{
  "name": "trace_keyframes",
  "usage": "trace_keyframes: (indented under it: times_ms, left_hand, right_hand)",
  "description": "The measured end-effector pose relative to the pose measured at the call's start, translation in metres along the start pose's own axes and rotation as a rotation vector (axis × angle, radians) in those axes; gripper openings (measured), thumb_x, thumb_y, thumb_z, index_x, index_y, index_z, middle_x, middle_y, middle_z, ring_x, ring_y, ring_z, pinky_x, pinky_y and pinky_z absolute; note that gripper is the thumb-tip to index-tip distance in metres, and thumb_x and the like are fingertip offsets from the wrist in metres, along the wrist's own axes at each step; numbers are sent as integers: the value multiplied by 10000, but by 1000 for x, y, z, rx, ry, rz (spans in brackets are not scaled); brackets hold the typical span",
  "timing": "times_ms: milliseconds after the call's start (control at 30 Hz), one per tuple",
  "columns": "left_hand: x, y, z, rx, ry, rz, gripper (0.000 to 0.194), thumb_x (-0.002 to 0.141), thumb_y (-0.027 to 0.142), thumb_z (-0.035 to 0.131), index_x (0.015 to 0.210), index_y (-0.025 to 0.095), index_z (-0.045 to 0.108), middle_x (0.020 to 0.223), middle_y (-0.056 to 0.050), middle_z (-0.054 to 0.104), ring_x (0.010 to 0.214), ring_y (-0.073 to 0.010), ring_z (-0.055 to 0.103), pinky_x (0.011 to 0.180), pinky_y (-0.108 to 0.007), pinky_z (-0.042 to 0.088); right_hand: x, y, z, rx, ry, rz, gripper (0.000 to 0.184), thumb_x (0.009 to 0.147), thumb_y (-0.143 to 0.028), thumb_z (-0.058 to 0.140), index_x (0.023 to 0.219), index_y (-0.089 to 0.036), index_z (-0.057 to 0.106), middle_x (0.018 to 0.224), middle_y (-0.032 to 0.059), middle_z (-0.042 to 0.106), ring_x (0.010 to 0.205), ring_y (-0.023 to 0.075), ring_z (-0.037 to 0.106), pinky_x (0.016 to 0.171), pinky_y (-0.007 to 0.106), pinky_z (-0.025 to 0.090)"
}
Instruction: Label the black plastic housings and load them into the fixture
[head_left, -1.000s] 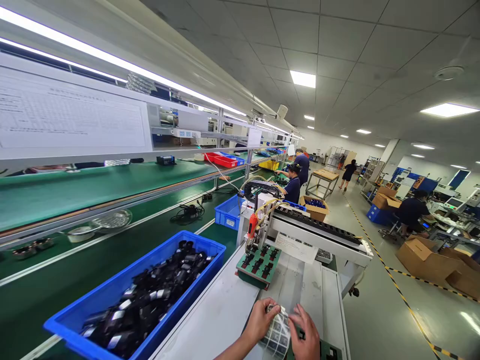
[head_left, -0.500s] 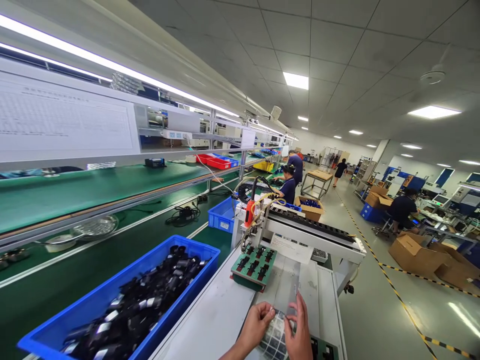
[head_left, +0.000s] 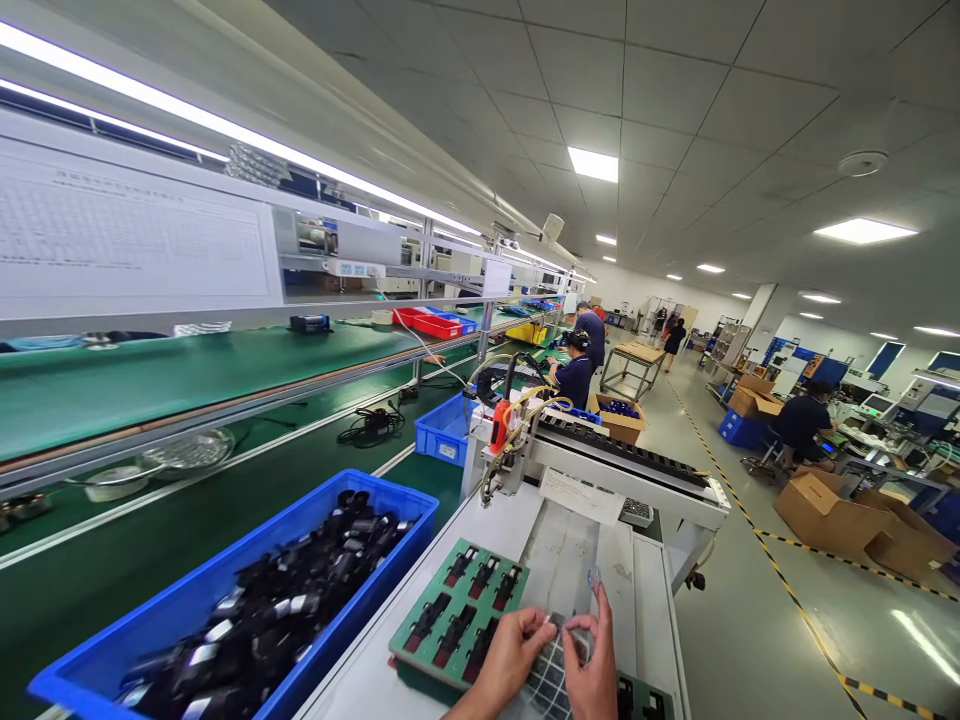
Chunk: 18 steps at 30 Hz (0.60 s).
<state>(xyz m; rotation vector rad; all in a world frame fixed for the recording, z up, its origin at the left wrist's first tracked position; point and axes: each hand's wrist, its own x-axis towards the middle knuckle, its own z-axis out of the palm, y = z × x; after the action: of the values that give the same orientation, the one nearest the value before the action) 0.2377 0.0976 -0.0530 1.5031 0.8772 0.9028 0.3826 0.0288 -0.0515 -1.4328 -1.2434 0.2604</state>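
Note:
In front of me, low in the view, my left hand (head_left: pixel 517 648) pinches the upper left edge of a thin, dark sheet marked with white grid lines (head_left: pixel 551 682). My right hand (head_left: pixel 592 655) is at its upper right edge, thumb and forefinger together, other fingers raised. The sheet's lower part runs out of view, and its exact kind cannot be made out. Left of my hands, a green fixture plate (head_left: pixel 459 610) carries several black parts in slots. Part of a second green fixture (head_left: pixel 645 697) shows beyond my right hand.
A white desktop machine (head_left: pixel 622 455) with a gantry spans its bed. A blue bin (head_left: pixel 225 560) full of black parts stands at left, a smaller blue bin (head_left: pixel 442 435) behind it. Co-workers sit further back; cardboard boxes (head_left: pixel 817 510) are on the floor at right.
The green fixture plate has slid toward me along the machine bed, out from under the gantry, to beside my left hand. My hands stay at the grid-lined sheet, with the right fingers closing in.

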Motion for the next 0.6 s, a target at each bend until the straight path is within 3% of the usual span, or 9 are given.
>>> trace_keyframes:
  times_ms: [100,267,400,600]
  left_hand:
    - [0,0,4,14,-64,-10,400,777,558,726,687,190,596,622,47,452,631,-149,400,611,-286,289]
    - [12,0,5,68,-16,-21,388,735,503,738,616,211,511,599,55,400,642,-154,379,614,-287,275]
    - [16,4,2,63,-32,-20,330,752,505,711,703,196,608,630,32,519,663,-178,469,634,-290,331]
    - [12,5,2,91,-33,-12,273,720,435,735,672,189,629,594,35,530,648,-187,510,641,-302,363]
  right_hand:
    - [1,4,3,-73,-8,-67,679,1036,-499,552,1614,-256,290,913,32,681,850,228,701,997,468,566]
    - [2,0,10,-15,37,-45,696,1034,-526,525,1617,-239,277,1007,66,684,854,222,688,975,457,561]
    - [6,-3,7,-12,134,-20,807,993,-551,604,1629,-229,226,1106,103,674,945,253,690,952,452,566]
    - [7,-8,2,-13,79,-15,779,1012,-569,572,1633,-251,225,1166,115,689,893,237,701,1074,516,505]
